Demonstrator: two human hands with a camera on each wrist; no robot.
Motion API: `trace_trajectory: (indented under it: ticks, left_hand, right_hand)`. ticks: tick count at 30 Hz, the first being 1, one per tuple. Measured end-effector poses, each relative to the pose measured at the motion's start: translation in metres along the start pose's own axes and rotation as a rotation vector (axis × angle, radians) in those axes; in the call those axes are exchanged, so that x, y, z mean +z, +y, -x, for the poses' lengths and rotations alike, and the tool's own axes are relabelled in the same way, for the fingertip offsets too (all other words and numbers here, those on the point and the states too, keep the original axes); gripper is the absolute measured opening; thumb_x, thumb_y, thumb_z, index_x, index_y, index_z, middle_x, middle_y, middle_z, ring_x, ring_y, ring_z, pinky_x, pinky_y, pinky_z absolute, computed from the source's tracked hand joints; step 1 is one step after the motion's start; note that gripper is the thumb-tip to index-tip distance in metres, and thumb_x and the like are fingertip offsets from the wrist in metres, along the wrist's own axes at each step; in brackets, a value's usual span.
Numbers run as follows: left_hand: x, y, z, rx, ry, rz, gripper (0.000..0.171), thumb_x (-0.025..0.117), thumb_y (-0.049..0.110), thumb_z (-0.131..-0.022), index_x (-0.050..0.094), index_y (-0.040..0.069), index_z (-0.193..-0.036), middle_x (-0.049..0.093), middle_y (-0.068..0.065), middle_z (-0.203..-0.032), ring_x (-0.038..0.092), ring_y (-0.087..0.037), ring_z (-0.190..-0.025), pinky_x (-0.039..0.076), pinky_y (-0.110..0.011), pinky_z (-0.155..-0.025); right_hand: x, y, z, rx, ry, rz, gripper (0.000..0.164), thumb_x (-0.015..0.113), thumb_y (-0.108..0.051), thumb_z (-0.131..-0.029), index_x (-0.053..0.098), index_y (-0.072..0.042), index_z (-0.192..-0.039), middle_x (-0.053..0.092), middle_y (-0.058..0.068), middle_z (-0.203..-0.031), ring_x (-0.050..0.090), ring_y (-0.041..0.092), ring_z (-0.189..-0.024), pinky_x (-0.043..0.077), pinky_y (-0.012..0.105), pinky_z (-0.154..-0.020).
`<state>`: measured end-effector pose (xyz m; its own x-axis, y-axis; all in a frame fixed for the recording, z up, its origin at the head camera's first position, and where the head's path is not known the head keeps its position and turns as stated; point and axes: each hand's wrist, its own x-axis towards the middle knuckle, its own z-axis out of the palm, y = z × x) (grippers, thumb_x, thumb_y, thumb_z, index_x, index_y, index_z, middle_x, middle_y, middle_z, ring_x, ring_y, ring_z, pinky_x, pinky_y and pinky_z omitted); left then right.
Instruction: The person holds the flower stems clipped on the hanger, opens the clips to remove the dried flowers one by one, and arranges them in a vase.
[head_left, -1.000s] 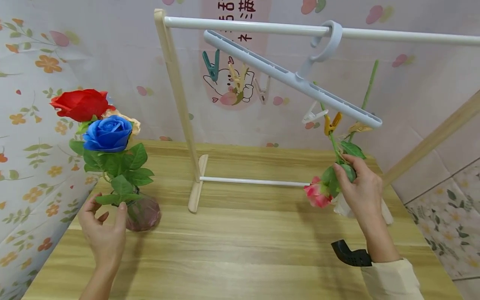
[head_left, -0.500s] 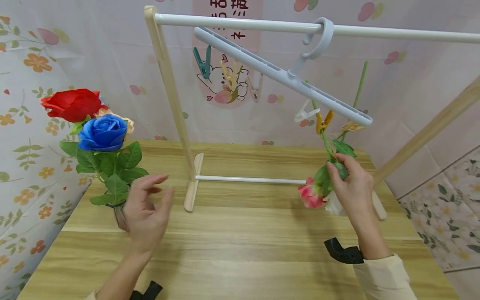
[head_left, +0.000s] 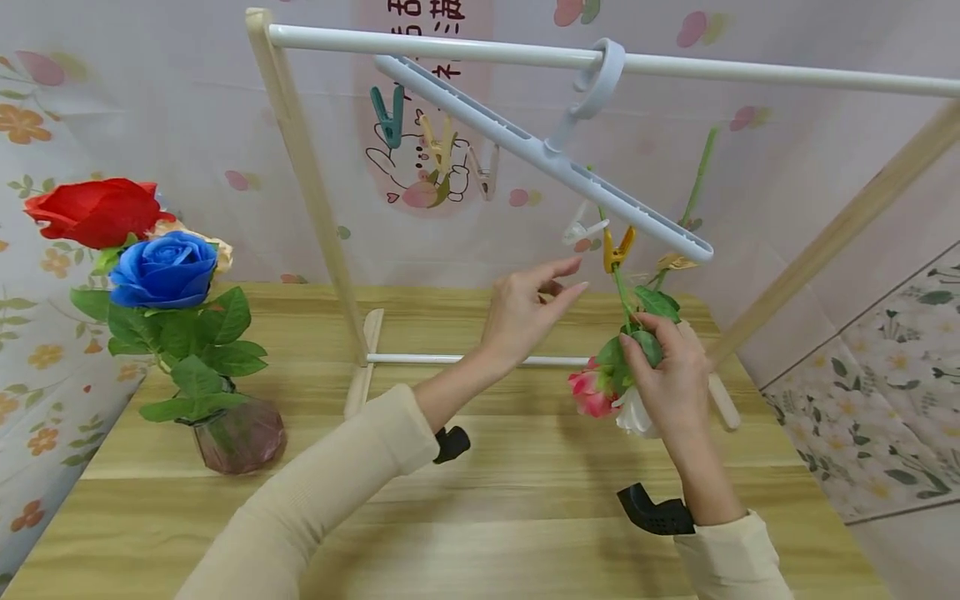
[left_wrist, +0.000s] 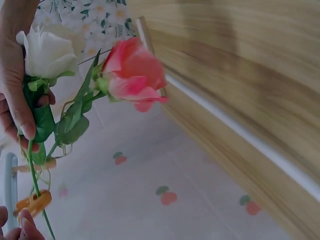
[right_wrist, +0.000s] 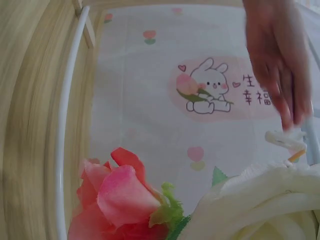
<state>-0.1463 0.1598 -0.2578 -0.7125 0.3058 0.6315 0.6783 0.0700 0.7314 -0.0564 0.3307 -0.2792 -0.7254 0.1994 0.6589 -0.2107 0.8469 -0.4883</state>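
My right hand (head_left: 663,375) pinches a green rose stem (head_left: 622,292) with leaves just below a yellow clothespin (head_left: 618,250) that clips it. A white rose (left_wrist: 50,52) and a pink rose (left_wrist: 134,75) hang head down by that hand. My left hand (head_left: 528,308) is in the air left of the clothespin, thumb and fingers apart, nothing between them. In the left wrist view its fingertips (left_wrist: 27,225) appear close to the clothespin. The second stem (head_left: 701,171) passes through a beige clothespin (head_left: 675,262) further right.
A grey-blue hanger (head_left: 551,154) hangs tilted from the white rail (head_left: 450,48) of a wooden rack. Teal (head_left: 388,117), cream (head_left: 437,143) and white (head_left: 583,227) clothespins dangle from it. At left stands a pink glass vase (head_left: 243,437) with red (head_left: 97,210) and blue (head_left: 163,268) roses.
My left hand has left the vase and moved right, across to the hanging flowers. My right hand keeps its pinch on the stem. The head view has shifted slightly right.
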Motion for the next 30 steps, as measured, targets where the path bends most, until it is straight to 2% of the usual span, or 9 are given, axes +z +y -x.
trace_trajectory:
  ticks: [3, 7, 11, 13, 16, 18, 20, 23, 30]
  left_hand:
    - [0.013, 0.005, -0.014, -0.027, -0.002, -0.01, 0.032, 0.07, 0.019, -0.086, 0.067, 0.005, -0.114, 0.07, -0.007, -0.108, 0.067, -0.009, -0.07, 0.042, -0.012, -0.05]
    - [0.024, 0.008, -0.025, -0.078, 0.011, -0.043, 0.033, 0.072, 0.021, -0.084, 0.064, 0.007, -0.113, 0.068, -0.004, -0.11, 0.066, -0.009, -0.076, 0.046, -0.011, -0.061]
    - [0.033, 0.012, -0.036, -0.112, 0.033, -0.132, 0.034, 0.073, 0.027, -0.083, 0.059, 0.009, -0.109, 0.064, -0.002, -0.106, 0.063, -0.008, -0.077, 0.045, -0.012, -0.062]
    - [0.036, 0.013, -0.04, -0.125, 0.041, -0.18, 0.035, 0.073, 0.03, -0.083, 0.057, 0.009, -0.107, 0.062, -0.002, -0.105, 0.06, -0.008, -0.074, 0.044, -0.013, -0.059]
    - [0.042, 0.015, -0.045, -0.158, 0.051, -0.253, 0.037, 0.072, 0.035, -0.082, 0.054, 0.011, -0.104, 0.058, 0.001, -0.102, 0.053, -0.008, -0.069, 0.039, -0.015, -0.054]
    - [0.045, 0.017, -0.048, -0.174, 0.062, -0.283, 0.038, 0.072, 0.037, -0.082, 0.053, 0.011, -0.102, 0.056, 0.001, -0.099, 0.049, -0.009, -0.067, 0.037, -0.016, -0.052]
    - [0.047, 0.018, -0.049, -0.179, 0.076, -0.301, 0.038, 0.071, 0.038, -0.082, 0.052, 0.011, -0.101, 0.055, 0.001, -0.097, 0.047, -0.009, -0.066, 0.036, -0.015, -0.052]
    - [0.049, 0.018, -0.05, -0.179, 0.092, -0.296, 0.034, 0.07, 0.036, -0.083, 0.053, 0.011, -0.099, 0.055, 0.0, -0.095, 0.047, -0.009, -0.067, 0.036, -0.015, -0.052]
    - [0.049, 0.014, -0.048, -0.158, 0.105, -0.293, 0.026, 0.068, 0.029, -0.084, 0.054, 0.01, -0.094, 0.057, -0.001, -0.091, 0.048, -0.01, -0.07, 0.036, -0.015, -0.054]
  right_hand:
    - [0.004, -0.003, 0.002, -0.003, -0.002, -0.013, 0.025, 0.07, 0.001, -0.081, 0.063, 0.006, -0.106, 0.068, 0.022, -0.098, 0.066, 0.034, -0.089, 0.033, -0.004, -0.074]
    - [0.007, -0.004, 0.004, -0.006, 0.007, -0.011, 0.026, 0.07, 0.0, -0.082, 0.063, 0.005, -0.106, 0.069, 0.021, -0.097, 0.066, 0.034, -0.089, 0.032, -0.003, -0.075]
    - [0.008, -0.005, 0.005, -0.011, 0.019, -0.022, 0.026, 0.07, 0.0, -0.082, 0.063, 0.005, -0.106, 0.069, 0.021, -0.098, 0.066, 0.033, -0.088, 0.034, -0.001, -0.075]
    - [0.009, -0.006, 0.006, -0.021, 0.027, -0.017, 0.026, 0.07, -0.001, -0.082, 0.063, 0.004, -0.106, 0.069, 0.021, -0.098, 0.067, 0.034, -0.088, 0.041, 0.006, -0.073]
    - [0.013, -0.007, 0.008, -0.044, 0.04, -0.01, 0.026, 0.071, -0.001, -0.081, 0.064, 0.004, -0.106, 0.069, 0.021, -0.098, 0.067, 0.035, -0.088, 0.05, 0.025, -0.072]
    - [0.015, -0.008, 0.008, -0.063, 0.051, -0.007, 0.027, 0.071, -0.001, -0.081, 0.063, 0.005, -0.106, 0.069, 0.021, -0.098, 0.067, 0.036, -0.089, 0.051, 0.039, -0.072]
    - [0.017, -0.008, 0.008, -0.078, 0.058, -0.009, 0.027, 0.071, 0.001, -0.08, 0.063, 0.006, -0.105, 0.068, 0.022, -0.098, 0.066, 0.037, -0.089, 0.051, 0.046, -0.073]
    - [0.02, -0.009, 0.008, -0.089, 0.06, -0.004, 0.026, 0.071, 0.001, -0.08, 0.063, 0.006, -0.105, 0.068, 0.021, -0.099, 0.066, 0.037, -0.09, 0.051, 0.048, -0.073]
    - [0.02, -0.01, 0.008, -0.08, 0.062, 0.014, 0.023, 0.07, -0.003, -0.083, 0.064, 0.004, -0.104, 0.069, 0.02, -0.097, 0.067, 0.036, -0.084, 0.051, 0.046, -0.064]
